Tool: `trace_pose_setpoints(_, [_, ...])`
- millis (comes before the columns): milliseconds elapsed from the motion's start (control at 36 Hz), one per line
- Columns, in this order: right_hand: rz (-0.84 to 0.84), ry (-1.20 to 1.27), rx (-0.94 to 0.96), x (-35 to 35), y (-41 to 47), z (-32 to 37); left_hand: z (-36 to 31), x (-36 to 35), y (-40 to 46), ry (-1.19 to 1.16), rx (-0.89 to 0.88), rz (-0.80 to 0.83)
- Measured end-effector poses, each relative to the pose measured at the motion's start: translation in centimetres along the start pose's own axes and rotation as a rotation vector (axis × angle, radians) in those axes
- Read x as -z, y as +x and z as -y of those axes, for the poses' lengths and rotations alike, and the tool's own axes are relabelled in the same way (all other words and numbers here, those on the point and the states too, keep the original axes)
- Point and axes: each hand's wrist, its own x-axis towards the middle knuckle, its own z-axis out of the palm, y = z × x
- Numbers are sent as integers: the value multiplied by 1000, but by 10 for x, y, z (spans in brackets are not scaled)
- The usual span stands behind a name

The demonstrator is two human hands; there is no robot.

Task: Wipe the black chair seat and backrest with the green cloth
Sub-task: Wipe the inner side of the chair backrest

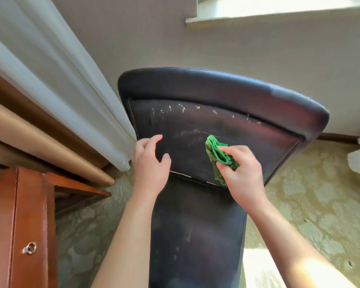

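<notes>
Black chair (206, 125) fills frame centre, seen from above. Seat (195, 146) is the scuffed panel in the middle, with whitish scratch marks along its 12 o'clock edge. Padded rolled edge (216, 88) curves around it at 12. Backrest (197, 235) is the narrow dark panel running down to 6 o'clock.

Right hand (243, 175) sits at about 4 o'clock of the seat, fingers closed around the bunched green cloth (219, 155). Cloth sticks out toward 10 o'clock from the fist and lies against the seat surface; a lower fold hangs down near the seat/backrest seam.

Left hand (149, 165) is at 8 o'clock of the seat, fingers spread and loosely curled, holding nothing. Fingertips hover at or on the seat's left edge; can't tell if they touch.

White curtain (56, 84) hangs at 9–10 o'clock, its hem just beside the chair's left side. Brown wooden cabinet (19, 225) with a ring pull (29, 247) at 8 o'clock. Patterned carpet (310, 204) on the right, window sill (279, 15) at 1 o'clock.
</notes>
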Motion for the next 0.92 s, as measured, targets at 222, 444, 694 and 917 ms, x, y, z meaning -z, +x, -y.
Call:
trace_pose_setpoints(222, [-191, -51, 28, 9, 17, 17, -17, 21, 68, -53, -211, -262])
trace_pose_setpoints(444, [-396, -86, -36, 18, 18, 30, -45, 24, 111, 12, -520, -238])
trace_pose_setpoints(694, [-695, -141, -85, 33, 9, 23, -67, 16, 123, 244, -600, -69])
trace_pose_setpoints(917, [-711, -215, -187, 26, 15, 13, -74, 17, 125, 249, -559, -155])
